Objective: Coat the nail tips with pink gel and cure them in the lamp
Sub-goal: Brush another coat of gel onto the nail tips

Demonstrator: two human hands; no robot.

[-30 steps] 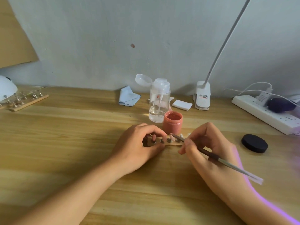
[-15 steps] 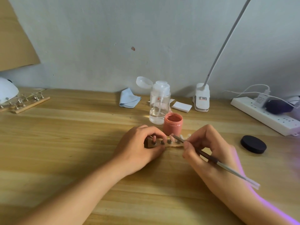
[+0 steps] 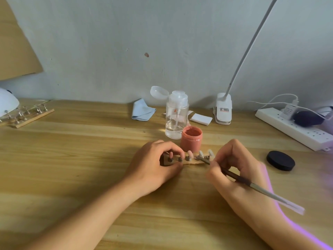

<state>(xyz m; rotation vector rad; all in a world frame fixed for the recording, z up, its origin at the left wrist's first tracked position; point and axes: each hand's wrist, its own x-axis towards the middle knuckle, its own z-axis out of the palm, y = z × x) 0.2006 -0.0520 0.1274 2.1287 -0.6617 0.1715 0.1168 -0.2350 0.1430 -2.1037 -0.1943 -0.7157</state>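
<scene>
A small wooden strip [image 3: 193, 162] with several nail tips on metal stands lies at the table's middle. My left hand [image 3: 155, 166] pinches its left end. One tip [image 3: 190, 153] looks pink; two tips [image 3: 205, 153] on the right look pale. My right hand [image 3: 234, 168] grips a thin brush [image 3: 255, 186], whose tip rests at the stands on the strip's right part. The open pink gel jar [image 3: 191, 139] stands just behind the strip. The white curing lamp [image 3: 7, 103] shows at the far left edge.
A clear pump bottle [image 3: 176, 116] stands behind the jar, with a blue cloth [image 3: 142, 110] and white pads [image 3: 201, 119] near the wall. A black lid [image 3: 280, 160] lies right. A power strip [image 3: 292, 129], a desk lamp clamp [image 3: 223, 109] and a second nail strip [image 3: 28, 114] are around.
My right hand has shifted slightly right along the strip, carrying the brush tip toward the right-hand tips. My left hand keeps its hold.
</scene>
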